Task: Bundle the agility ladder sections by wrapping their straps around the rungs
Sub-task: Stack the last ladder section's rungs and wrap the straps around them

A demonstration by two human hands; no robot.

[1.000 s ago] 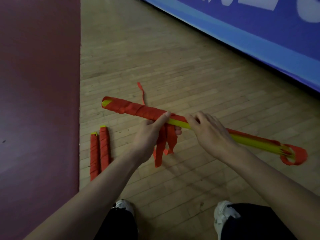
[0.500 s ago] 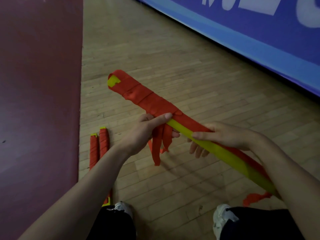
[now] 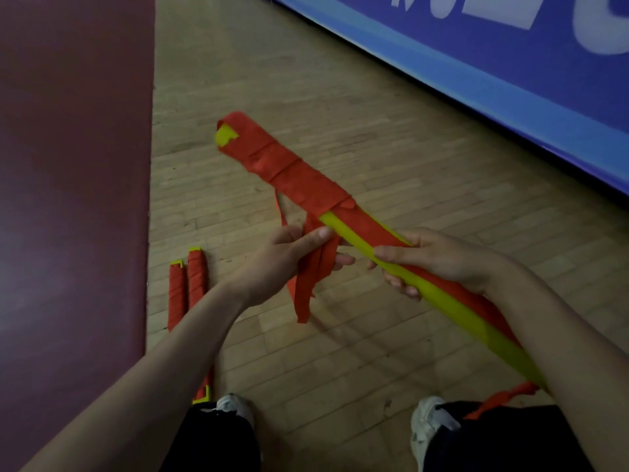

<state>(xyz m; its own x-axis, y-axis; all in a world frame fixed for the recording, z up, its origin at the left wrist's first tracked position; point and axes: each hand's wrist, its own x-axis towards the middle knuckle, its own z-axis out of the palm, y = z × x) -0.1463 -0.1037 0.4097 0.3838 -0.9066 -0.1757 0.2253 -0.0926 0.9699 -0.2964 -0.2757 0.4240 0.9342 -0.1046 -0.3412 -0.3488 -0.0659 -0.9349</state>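
A stack of yellow ladder rungs [image 3: 442, 298] runs diagonally from upper left to lower right above the floor. Its far half is wound in red strap [image 3: 292, 172]. My right hand [image 3: 439, 260] grips the bare yellow middle of the stack. My left hand [image 3: 289, 257] pinches the loose red strap ends [image 3: 316, 270] between thumb and fingers just below the wrapped part, and they hang down toward the floor. Another red strap end [image 3: 503, 400] dangles from the near end by my right knee.
Two wrapped red bundles [image 3: 189, 287] lie side by side on the wooden floor [image 3: 357, 362], next to a dark red mat [image 3: 68, 199] on the left. A blue banner wall [image 3: 510, 73] runs along the upper right. My white shoes [image 3: 425, 424] are at the bottom.
The rung stack swung from nearly level to a steep diagonal, its near end coming toward my right knee. My right hand turned under to grip it; my left kept hold of the strap.
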